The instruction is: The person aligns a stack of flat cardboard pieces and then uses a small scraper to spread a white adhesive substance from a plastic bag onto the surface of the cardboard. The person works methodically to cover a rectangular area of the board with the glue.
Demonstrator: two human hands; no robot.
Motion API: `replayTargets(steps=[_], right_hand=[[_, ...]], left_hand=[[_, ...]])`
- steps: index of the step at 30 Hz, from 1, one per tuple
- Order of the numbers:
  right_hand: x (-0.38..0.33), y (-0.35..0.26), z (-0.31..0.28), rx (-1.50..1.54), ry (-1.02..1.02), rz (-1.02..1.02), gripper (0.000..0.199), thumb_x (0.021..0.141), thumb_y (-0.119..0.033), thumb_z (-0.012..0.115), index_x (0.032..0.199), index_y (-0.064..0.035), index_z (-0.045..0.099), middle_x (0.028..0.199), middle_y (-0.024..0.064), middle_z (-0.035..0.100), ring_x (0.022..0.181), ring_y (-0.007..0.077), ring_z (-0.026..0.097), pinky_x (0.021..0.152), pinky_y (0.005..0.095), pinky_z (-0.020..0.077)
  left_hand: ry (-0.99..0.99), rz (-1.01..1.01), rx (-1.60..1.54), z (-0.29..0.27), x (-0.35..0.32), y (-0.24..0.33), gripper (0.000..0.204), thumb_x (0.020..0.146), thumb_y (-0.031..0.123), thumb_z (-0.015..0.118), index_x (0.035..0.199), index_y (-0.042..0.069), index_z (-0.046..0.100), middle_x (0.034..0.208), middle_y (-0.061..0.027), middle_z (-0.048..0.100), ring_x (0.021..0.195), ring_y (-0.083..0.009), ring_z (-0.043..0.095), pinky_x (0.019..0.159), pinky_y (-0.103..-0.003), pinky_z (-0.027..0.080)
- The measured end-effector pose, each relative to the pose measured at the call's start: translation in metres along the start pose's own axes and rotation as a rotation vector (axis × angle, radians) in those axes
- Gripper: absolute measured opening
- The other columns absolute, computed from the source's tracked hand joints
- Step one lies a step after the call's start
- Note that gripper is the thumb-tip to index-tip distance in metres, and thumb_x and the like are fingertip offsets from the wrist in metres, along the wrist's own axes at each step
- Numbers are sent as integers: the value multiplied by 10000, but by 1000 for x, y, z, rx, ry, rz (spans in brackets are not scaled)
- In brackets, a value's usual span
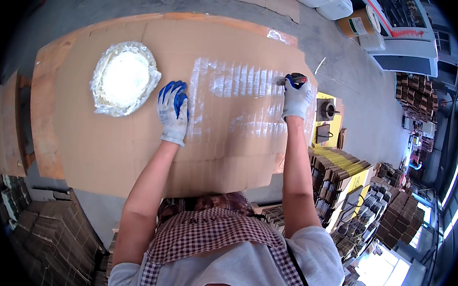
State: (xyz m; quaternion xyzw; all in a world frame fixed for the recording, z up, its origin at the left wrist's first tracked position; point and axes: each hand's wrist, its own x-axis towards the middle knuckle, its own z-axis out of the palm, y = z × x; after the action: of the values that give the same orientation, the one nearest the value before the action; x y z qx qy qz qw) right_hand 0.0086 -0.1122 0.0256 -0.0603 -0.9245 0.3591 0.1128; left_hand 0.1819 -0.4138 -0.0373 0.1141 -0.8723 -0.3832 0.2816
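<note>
My left hand point(173, 112), in a white glove with blue fingertips, lies with its fingers stretched out on a big brown cardboard sheet point(222, 166). It rests at the left edge of a patch of wet white streaks point(238, 83), holding nothing. Toward the sheet's right end, my right hand point(298, 99), gloved alike, is closed around a small dark brush point(280, 80). Its bristle end points left, down at the streaks; the handle is mostly hidden by my fingers. At the far left of the sheet stands a round bowl point(124, 79) lined with clear plastic and filled with something bright white.
A wooden board point(44, 116) shows under the cardboard. Bundled cardboard stacks stand at the lower left point(58, 232) and right point(329, 173). Past the right edge sits a dark metal block point(326, 110) on a yellow surface. A brown drum point(358, 24) and white jugs point(336, 6) stand far right.
</note>
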Motion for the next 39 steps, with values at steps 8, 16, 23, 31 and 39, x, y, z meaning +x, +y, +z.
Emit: replayTargets(steps=[8,16,23,31,39], right_hand=[[18,15,39,115,69,-43,387,804,-222,836,1068,-2,658,967,181,706,874,343,689,806,427,537],[9,-12,40,1,29,-122,481,835,-344,810,1133,-11,630,1115,188,671,982,373,664,849,441,527],[-5,-52,39,-51,-32,-159,484,834,-373,800,1124,-32,617,1105,186,660,974,390,664,843,445,534],[-10,-71,55,-172,-63,-199,441,830,-314,806,1126,-50,612,1129,181,637,960,380,670,832,448,539],[-48,-131,83,104,-130,-262,373,817,-261,843,1016,-29,630,951,144,671,845,327,663,789,398,524]], left_hand=[[-16,14,28,2,5,9,309,974,225,587,1230,77,677,1313,-99,659,1279,-339,554,1120,-480,391],[-56,-28,35,0,1,9,353,1010,274,526,1270,81,666,1354,-106,636,1312,-324,520,1155,-467,348],[-29,-25,51,-1,0,6,329,1002,252,549,1256,83,674,1347,-103,640,1305,-322,524,1154,-465,350],[-19,-26,58,0,2,9,314,968,229,594,1244,104,676,1320,-97,651,1295,-317,539,1145,-469,363],[-55,-22,70,0,-1,7,329,975,220,591,1272,98,662,1367,-106,624,1320,-320,516,1164,-472,342]])
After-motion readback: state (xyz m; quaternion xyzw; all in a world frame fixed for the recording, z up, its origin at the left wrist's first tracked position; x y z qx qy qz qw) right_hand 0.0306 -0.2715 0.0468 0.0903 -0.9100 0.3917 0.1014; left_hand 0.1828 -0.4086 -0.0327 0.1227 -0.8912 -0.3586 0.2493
